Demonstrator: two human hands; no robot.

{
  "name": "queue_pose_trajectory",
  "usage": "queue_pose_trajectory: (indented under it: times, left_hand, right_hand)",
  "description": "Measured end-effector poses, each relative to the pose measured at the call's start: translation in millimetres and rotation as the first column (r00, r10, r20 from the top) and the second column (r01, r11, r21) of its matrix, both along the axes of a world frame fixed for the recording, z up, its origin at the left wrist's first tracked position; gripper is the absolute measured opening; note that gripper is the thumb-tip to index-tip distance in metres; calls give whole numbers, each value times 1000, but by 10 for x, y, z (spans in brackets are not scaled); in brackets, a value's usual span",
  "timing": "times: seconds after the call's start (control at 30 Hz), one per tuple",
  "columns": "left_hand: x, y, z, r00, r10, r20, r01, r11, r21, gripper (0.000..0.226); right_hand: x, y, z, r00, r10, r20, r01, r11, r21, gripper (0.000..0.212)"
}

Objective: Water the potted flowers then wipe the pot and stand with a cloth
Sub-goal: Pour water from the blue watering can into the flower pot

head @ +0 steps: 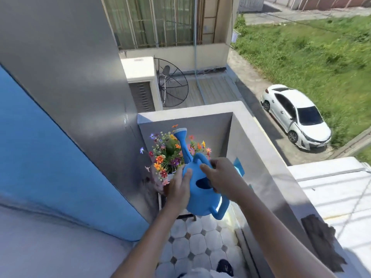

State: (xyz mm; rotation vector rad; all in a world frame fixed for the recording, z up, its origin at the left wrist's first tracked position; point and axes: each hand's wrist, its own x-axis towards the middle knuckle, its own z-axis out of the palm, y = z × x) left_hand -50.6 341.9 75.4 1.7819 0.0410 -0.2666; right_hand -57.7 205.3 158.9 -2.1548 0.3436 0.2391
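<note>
Both hands are gripping the blue watering can (197, 189) over a narrow balcony corner: left hand (179, 188) is pressing flat against the can's left flank, right hand (221, 178) is wrapping over the top handle near the fill opening. The can's long axis is running away from the person, spout (183, 144) pointing up and forward, its rose head sitting above the flowers (170, 155), rear handle loop trailing back below the right wrist. The flowers are standing just ahead of and slightly left of the hands, touching or nearly touching the left fingertips; the pot and stand are mostly hidden behind the can and left hand, can't tell their edges. Room is tight: grey wall (80, 87) is closing in directly left of the left hand, the balcony parapet (259, 157) is running just right of the right hand and wrapping across ahead of the flowers. The open tiled floor (197, 245) is lying below and behind the hands. Beyond the parapet, to the right, a white car (295, 115) is sitting well below on the road.
</note>
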Motion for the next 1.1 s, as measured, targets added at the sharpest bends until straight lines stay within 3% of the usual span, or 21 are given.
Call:
queue_pose_trajectory:
  times: [0.27, 0.4, 0.5, 0.8, 1.1]
  left_hand:
    - [-28, 170, 4, 996, 3, -89, -5, 1000, -21, 59]
    - [-34, 184, 101, 995, -24, -97, 21, 999, -41, 31]
    - [-14, 189, 108, 995, -27, -94, 22, 998, -51, 22]
    - [-19, 117, 142, 996, -50, -72, 51, 998, 25, 34]
    - [-122, -189, 125, 989, -136, -61, 138, 990, 33, 41]
  right_hand:
    - [148, 232, 104, 994, 98, -43, -104, 980, -170, 38]
    - [195, 281, 144, 994, 96, -52, -104, 980, -170, 36]
    - [210, 302, 187, 995, 83, -58, -92, 979, -181, 35]
    - [181, 239, 289, 995, 50, -91, -69, 974, -214, 35]
    - [-45, -56, 318, 988, -91, -121, 62, 972, -226, 38]
